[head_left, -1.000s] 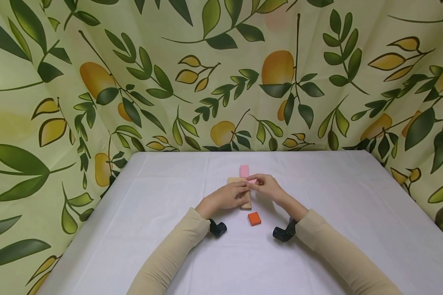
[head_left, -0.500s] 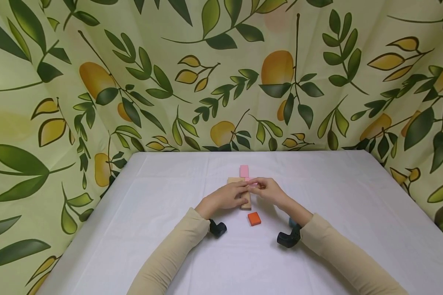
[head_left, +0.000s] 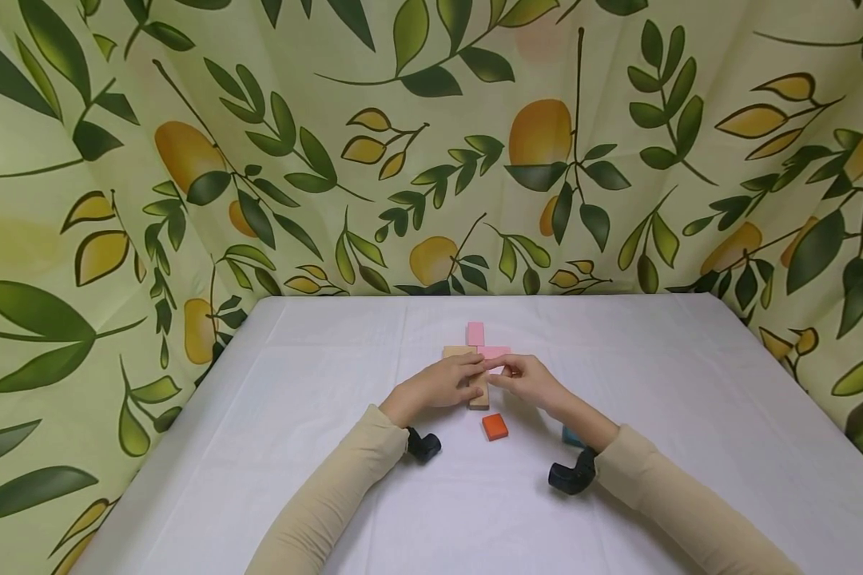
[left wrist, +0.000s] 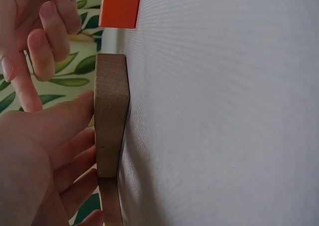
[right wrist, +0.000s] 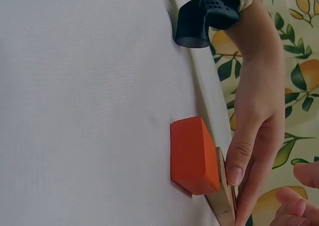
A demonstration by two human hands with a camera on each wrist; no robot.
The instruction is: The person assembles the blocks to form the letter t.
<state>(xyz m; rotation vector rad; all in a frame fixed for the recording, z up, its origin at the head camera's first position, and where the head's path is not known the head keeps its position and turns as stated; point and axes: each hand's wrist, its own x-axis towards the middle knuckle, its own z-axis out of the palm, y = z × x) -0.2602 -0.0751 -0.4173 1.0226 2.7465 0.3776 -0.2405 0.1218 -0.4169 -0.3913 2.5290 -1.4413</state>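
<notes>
My left hand (head_left: 437, 383) rests its fingers and thumb on two plain wooden blocks, a crosswise one (head_left: 459, 350) and a lengthwise one (head_left: 479, 403). In the left wrist view the thumb touches the upper face of a wooden block (left wrist: 110, 116). A pink block (head_left: 476, 334) lies lengthwise at the far end of the group. Another pink block (head_left: 499, 351) lies crosswise on its right side, partly covered by my right hand (head_left: 532, 383). The right index finger is extended by that block's near side, the other fingers loosely curled, with nothing visible in them.
An orange block (head_left: 495, 426) lies alone nearer to me, just short of the wooden one. Part of a blue block (head_left: 571, 436) shows under the right forearm. Black wrist devices (head_left: 424, 446) hang at both cuffs. A leaf-patterned curtain (head_left: 431, 160) stands behind the white-covered table (head_left: 295, 359).
My right hand has let go of the crosswise pink block, which now lies flat, and drawn slightly toward me and right. More of the blue block shows. The left hand stays put.
</notes>
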